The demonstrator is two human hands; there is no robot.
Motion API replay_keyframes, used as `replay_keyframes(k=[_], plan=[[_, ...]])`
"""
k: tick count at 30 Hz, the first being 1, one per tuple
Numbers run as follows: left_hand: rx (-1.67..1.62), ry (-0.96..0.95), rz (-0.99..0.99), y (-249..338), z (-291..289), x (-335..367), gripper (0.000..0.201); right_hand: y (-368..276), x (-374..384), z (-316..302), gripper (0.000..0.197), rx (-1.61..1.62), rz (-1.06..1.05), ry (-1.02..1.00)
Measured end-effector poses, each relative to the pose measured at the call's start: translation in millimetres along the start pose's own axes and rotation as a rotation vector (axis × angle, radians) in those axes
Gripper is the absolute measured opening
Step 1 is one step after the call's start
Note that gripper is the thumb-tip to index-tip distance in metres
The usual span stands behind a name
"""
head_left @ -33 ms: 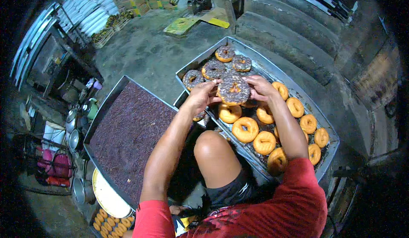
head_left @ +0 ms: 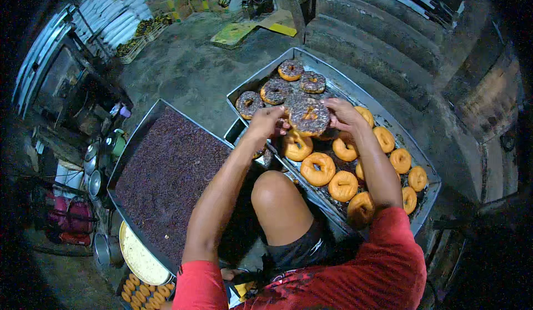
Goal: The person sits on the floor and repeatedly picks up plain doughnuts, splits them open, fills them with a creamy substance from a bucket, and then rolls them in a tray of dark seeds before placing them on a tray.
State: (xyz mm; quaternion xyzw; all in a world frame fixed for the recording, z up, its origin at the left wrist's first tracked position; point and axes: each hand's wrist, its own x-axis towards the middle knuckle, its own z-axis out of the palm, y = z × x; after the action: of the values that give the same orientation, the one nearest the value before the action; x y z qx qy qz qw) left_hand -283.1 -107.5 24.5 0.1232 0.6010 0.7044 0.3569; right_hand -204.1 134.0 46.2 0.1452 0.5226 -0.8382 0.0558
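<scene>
Between my two hands is a ring doughnut point(head_left: 300, 122) with dark sprinkles on top, held above the metal tray point(head_left: 425, 210). My left hand point(head_left: 268, 123) pinches its left edge; my right hand point(head_left: 342, 114) grips the right edge. Several sprinkle-topped doughnuts point(head_left: 276, 91) lie at the tray's far end. Plain golden doughnuts point(head_left: 318, 169) fill the near and right parts, some partly hidden under my right forearm. Left of my knee, a second metal tray holds a deep layer of dark chocolate sprinkles point(head_left: 166, 165).
A round basin point(head_left: 145, 254) of pale, creamy stuff sits partly under the sprinkle tray's near left edge. Below it is another tray of small doughnuts point(head_left: 145, 291). Pots point(head_left: 97, 183) stand at far left. Concrete steps point(head_left: 372, 43) rise behind the doughnut tray.
The held doughnut has shifted slightly right and tilts a little differently. Both hands stay on its edges. The whole view has drifted slightly.
</scene>
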Motion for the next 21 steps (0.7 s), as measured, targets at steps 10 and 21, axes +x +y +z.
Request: replay_keyframes(k=[10, 21], plan=[[1.537, -0.076, 0.225, -28.1, 58.8, 19.4, 0.042, -10.5, 42.2, -154.4, 0.024, -1.471, -0.537, 0.595], [-0.571, 0.318, 0.337, 27.6, -34.4, -112.7, 0.032, -49.1, -11.2, -18.8, 0.048, -1.644, -0.534, 0.37]])
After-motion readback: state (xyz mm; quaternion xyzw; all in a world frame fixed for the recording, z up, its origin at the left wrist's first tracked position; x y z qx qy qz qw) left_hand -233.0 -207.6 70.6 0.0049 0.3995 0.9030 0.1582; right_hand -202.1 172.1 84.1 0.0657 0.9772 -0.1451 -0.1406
